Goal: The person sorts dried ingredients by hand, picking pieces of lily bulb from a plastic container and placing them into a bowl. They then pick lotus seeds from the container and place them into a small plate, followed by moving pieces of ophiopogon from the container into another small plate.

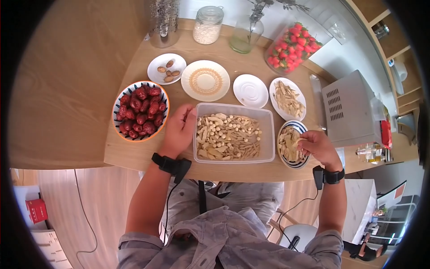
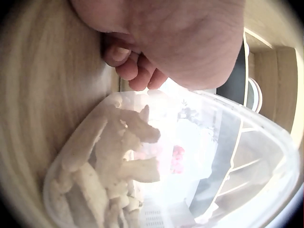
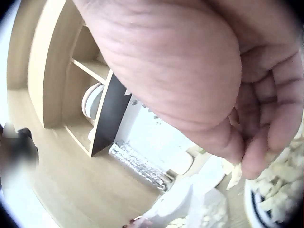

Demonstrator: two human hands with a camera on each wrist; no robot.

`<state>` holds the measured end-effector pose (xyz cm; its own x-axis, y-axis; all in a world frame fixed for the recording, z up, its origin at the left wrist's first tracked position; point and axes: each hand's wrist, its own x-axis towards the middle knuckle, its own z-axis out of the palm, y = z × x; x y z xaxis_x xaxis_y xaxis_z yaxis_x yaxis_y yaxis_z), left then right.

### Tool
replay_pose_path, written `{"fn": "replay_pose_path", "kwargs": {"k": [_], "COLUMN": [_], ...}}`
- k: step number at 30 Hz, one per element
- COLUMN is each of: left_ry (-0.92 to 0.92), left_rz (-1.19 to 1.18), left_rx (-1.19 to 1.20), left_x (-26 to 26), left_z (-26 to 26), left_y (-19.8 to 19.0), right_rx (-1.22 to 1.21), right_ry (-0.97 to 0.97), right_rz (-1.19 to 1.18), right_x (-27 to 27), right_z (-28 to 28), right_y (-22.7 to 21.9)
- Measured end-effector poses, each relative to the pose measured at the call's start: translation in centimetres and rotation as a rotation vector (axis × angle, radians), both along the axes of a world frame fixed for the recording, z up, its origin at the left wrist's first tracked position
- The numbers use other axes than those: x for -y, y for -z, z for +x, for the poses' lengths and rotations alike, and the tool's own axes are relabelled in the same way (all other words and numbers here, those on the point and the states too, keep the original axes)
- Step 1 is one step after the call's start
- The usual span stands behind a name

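My left hand lies on the wooden counter against the left wall of a clear plastic container holding mixed pale dried slices, strips and round seeds. Its fingers curl loosely onto the wood beside the container's corner and hold nothing. My right hand hovers over a dark-striped bowl of pale dried slices at the right. It pinches one pale slice between thumb and fingers.
An orange-rimmed bowl of red dates sits left of my left hand. Behind the container stand several plates: nuts, a patterned one, a white one, pale strips. Jars, a vase and strawberries line the back; a grey appliance stands right.
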<state>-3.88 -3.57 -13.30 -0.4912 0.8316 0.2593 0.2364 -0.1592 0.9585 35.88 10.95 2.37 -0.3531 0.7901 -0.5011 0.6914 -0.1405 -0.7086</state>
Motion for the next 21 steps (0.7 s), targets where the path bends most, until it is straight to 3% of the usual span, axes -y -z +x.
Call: {"fn": "replay_pose_path", "kwargs": {"k": [6, 9, 12, 17, 21], "left_ry": [0.020, 0.029, 0.036, 0.046, 0.070], "left_rz": [0.005, -0.023, -0.020, -0.024, 0.006], "left_rx": [0.030, 0.066, 0.110, 0.098, 0.183], "left_x": [-0.2, -0.2, -0.3, -0.4, -0.3], "left_z": [-0.2, -0.2, -0.1, -0.3, -0.1], "left_y": [0.8, 1.1, 1.2, 1.4, 1.2], "right_rx": [0.472, 0.207, -0.014, -0.011, 0.104], "right_ry": [-0.204, -0.227, -0.537, -0.959, -1.135], "right_rz": [0.624, 0.640, 0.702, 0.664, 0.644], "right_x": [0.2, 1.5, 3.3, 5.1, 5.1], "right_z": [-0.5, -4.0, -9.0, -16.6, -19.5], "right_y": [0.0, 0.0, 0.0, 1.7, 3.9]}}
